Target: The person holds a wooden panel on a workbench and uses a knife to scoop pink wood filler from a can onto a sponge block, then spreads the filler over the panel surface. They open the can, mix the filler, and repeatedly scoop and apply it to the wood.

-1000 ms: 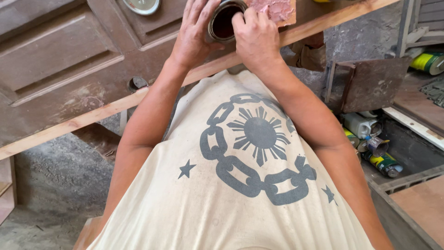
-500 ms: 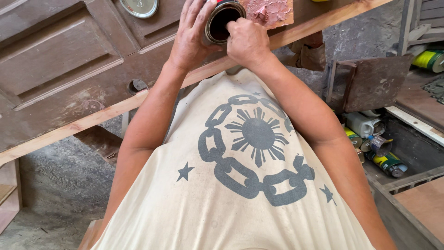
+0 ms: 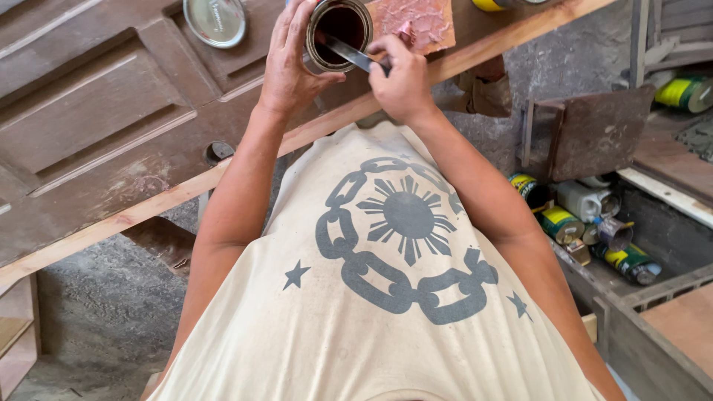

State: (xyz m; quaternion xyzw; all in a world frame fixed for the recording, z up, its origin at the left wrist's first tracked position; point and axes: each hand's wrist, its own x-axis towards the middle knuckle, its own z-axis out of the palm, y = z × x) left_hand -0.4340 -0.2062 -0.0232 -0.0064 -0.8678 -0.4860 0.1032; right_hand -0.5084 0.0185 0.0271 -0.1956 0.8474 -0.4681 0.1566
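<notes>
An open round tin (image 3: 339,33) with dark brown filler inside rests on a brown wooden door (image 3: 96,126) lying flat. My left hand (image 3: 286,63) wraps around the tin's left side. A flat metal putty knife (image 3: 349,53) is gripped in my right hand (image 3: 401,78), its blade reaching into the tin's mouth. Just right of the tin lies a small board (image 3: 420,22) smeared with reddish paste. The tin's metal lid (image 3: 215,18) lies on the door to the left.
The door's pale wooden edge (image 3: 186,189) runs diagonally in front of my body. Several cans and bottles (image 3: 587,223) lie on the floor at the right, beside a rusty metal plate (image 3: 587,134). A green-yellow can (image 3: 683,93) sits at far right.
My right hand has pulled back from the tin's rim toward me, and the putty knife blade now shows, dipped into the tin. My left hand still holds the tin.
</notes>
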